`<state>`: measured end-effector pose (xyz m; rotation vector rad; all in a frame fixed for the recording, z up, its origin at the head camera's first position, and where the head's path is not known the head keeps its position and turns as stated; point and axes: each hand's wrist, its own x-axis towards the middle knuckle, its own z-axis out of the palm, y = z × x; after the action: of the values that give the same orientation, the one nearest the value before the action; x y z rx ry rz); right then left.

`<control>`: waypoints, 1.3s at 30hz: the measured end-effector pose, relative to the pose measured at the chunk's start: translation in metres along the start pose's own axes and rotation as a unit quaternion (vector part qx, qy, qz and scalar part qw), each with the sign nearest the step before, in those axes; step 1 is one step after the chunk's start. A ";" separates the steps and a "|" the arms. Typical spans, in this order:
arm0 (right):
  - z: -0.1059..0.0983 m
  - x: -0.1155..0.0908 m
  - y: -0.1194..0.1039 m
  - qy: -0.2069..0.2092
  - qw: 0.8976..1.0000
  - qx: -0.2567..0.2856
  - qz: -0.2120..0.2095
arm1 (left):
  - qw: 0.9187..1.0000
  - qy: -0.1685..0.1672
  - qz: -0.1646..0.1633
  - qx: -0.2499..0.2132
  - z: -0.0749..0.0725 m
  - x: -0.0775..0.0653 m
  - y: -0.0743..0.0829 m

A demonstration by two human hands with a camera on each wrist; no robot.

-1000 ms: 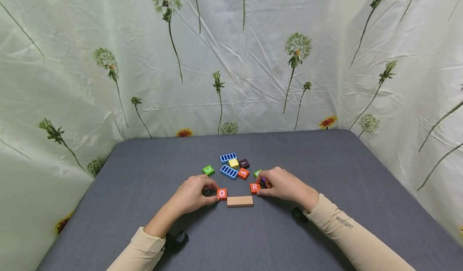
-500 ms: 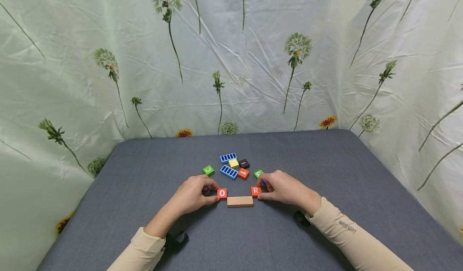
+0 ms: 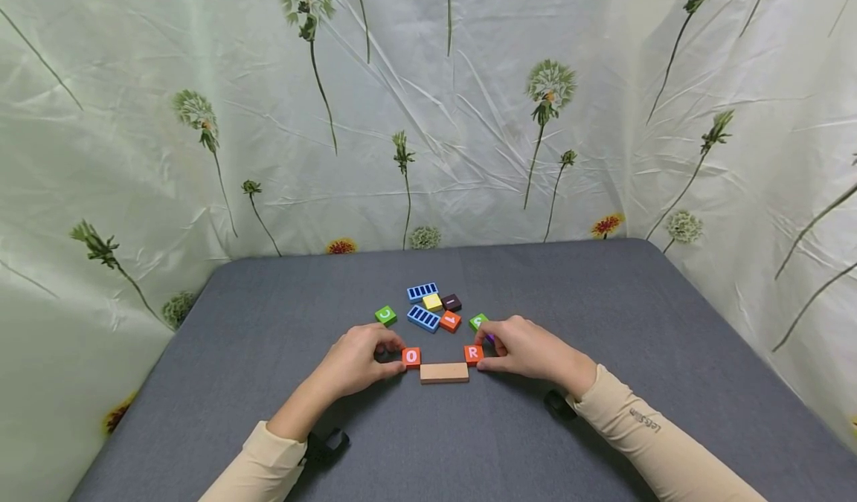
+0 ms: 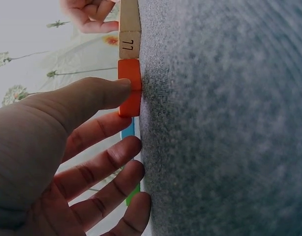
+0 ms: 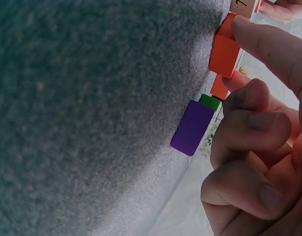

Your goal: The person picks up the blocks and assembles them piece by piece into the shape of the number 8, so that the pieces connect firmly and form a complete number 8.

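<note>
My left hand (image 3: pixel 360 359) pinches an orange-red letter block marked O (image 3: pixel 411 358) between thumb and index finger. In the left wrist view the thumb lies on the near side of that letter block (image 4: pixel 130 101), and the other fingers are apart from it. My right hand (image 3: pixel 530 347) pinches another orange-red letter block, marked R (image 3: pixel 474 353); its remaining fingers are curled in the right wrist view. Between the two letter blocks, slightly nearer me, lies a plain wooden plank block (image 3: pixel 445 373). The O block stands against or very close to the plank's left end, the R block by its right end.
Behind the plank lie two blue slotted blocks (image 3: pixel 424 319), a yellow block (image 3: pixel 432 303), a dark block (image 3: pixel 451 303) and an orange block (image 3: pixel 451 322). A green block (image 3: pixel 385 315) sits left. Another green block (image 3: pixel 478 322) and a purple block (image 5: pixel 193 129) lie by my right hand.
Over the last second my right hand has shifted the R block slightly right and toward me, to the plank's right end. More of the green block behind it shows. The left hand stays nearly still.
</note>
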<state>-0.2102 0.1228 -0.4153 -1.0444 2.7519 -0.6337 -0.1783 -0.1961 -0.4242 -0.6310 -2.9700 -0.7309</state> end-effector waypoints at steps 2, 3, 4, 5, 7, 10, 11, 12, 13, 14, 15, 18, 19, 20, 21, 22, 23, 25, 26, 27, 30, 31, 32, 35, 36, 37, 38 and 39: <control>0.000 0.000 0.001 -0.003 1.000 0.003 0.001 | 1.000 0.002 0.002 0.001 0.000 0.000 0.000; -0.001 -0.001 0.002 -0.004 1.000 0.005 0.000 | 1.000 0.002 0.002 0.002 0.000 0.001 -0.001; -0.001 -0.001 0.002 -0.005 1.000 0.006 0.000 | 1.000 0.003 0.002 0.002 0.001 0.001 -0.001; -0.001 -0.001 0.002 -0.007 1.000 0.007 0.001 | 1.000 0.002 0.002 0.004 0.001 0.001 -0.001; -0.001 -0.001 0.003 -0.007 1.000 0.007 0.001 | 1.000 0.002 0.000 0.005 0.001 0.002 -0.001; -0.002 -0.002 0.003 -0.007 1.000 0.007 0.001 | 1.000 0.002 0.000 0.007 0.001 0.002 -0.002; -0.002 -0.002 0.003 -0.006 1.000 0.007 0.001 | 1.000 0.003 0.000 0.007 0.001 0.002 -0.002; -0.002 -0.002 0.003 -0.006 1.000 0.007 -0.001 | 1.000 0.003 0.001 0.006 0.001 0.002 -0.002; -0.002 -0.002 0.003 -0.005 1.000 0.007 -0.002 | 1.000 0.003 0.001 0.006 0.001 0.002 -0.002; -0.003 -0.002 0.003 -0.005 1.000 0.007 -0.003 | 1.000 0.004 0.001 0.006 0.001 0.002 -0.002; -0.003 -0.002 0.003 -0.004 1.000 0.007 -0.004 | 1.000 0.004 0.002 0.006 0.002 0.002 -0.002; -0.003 -0.003 0.003 -0.005 1.000 0.008 -0.004 | 1.000 0.004 0.003 0.005 0.002 0.002 -0.002; -0.003 -0.003 0.003 -0.005 1.000 0.008 -0.003 | 1.000 0.004 0.004 0.005 0.002 0.002 -0.002; -0.003 -0.003 0.003 -0.006 1.000 0.008 -0.002 | 1.000 0.004 0.005 0.005 0.002 0.002 -0.002; -0.003 -0.003 0.003 -0.006 1.000 0.008 -0.001 | 1.000 0.005 0.006 0.004 0.002 0.002 -0.002; -0.003 -0.004 0.003 -0.006 1.000 0.008 0.000 | 1.000 0.005 0.007 0.003 0.001 0.002 -0.002; -0.002 -0.004 0.004 -0.006 1.000 0.007 0.000 | 1.000 0.005 0.009 0.002 0.001 0.002 -0.002; -0.002 -0.004 0.004 -0.006 1.000 0.008 -0.001 | 1.000 0.005 0.012 0.001 0.001 0.001 -0.002; -0.001 -0.004 0.005 -0.006 1.000 0.010 -0.002 | 1.000 0.005 0.012 0.000 0.001 0.001 -0.002; -0.001 -0.004 0.005 -0.005 1.000 0.012 -0.004 | 1.000 0.004 0.013 0.000 0.001 0.001 -0.002; 0.000 -0.004 0.006 -0.006 1.000 0.019 -0.007 | 1.000 0.001 0.012 0.001 0.002 0.001 -0.002; 0.000 -0.004 0.006 -0.006 1.000 0.023 -0.008 | 1.000 0.001 0.011 0.001 0.002 0.001 -0.002; 0.001 -0.003 0.006 -0.006 1.000 0.026 -0.007 | 1.000 0.001 0.009 0.000 0.002 0.001 -0.001; 0.001 -0.003 0.006 -0.008 0.999 0.037 -0.001 | 1.000 0.000 0.006 -0.003 0.002 0.001 -0.001; 0.001 -0.002 0.006 -0.009 0.999 0.039 -0.001 | 1.000 -0.001 0.005 -0.004 0.002 0.001 -0.001; 0.002 -0.002 0.006 -0.009 0.999 0.041 -0.001 | 1.000 -0.001 0.003 -0.005 0.002 0.000 0.000; 0.002 -0.002 0.006 -0.010 0.999 0.042 0.000 | 1.000 -0.003 0.001 -0.005 0.001 0.000 0.000; 0.002 -0.001 0.006 -0.012 0.999 0.045 0.001 | 1.000 -0.003 0.002 -0.005 0.001 0.000 0.000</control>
<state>-0.2126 0.1273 -0.4197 -1.0232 2.6775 -0.7327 -0.1783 -0.1955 -0.4254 -0.6416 -2.9714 -0.7459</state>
